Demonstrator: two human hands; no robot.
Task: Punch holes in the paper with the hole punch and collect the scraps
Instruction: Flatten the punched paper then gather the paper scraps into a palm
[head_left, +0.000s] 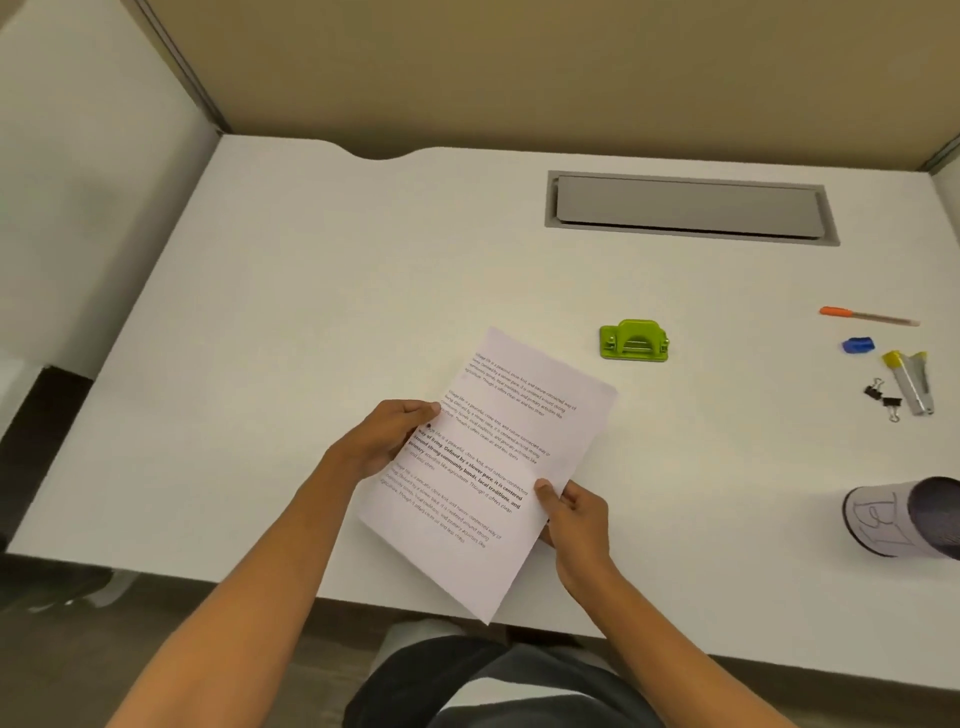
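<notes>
Printed paper (498, 462) pinched tilted above the white bench (311, 312), left hand (382, 436) gripping its left edge, right hand (574, 512) its lower right edge, green hole punch (634, 341) just beyond, unobstructed, perhaps a stapler (912, 382) far right.

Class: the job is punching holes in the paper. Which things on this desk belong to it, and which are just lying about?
Belong: paper, green hole punch.
Lying about: orange pen, blue cap, stapler, binder clips, cup.
</notes>
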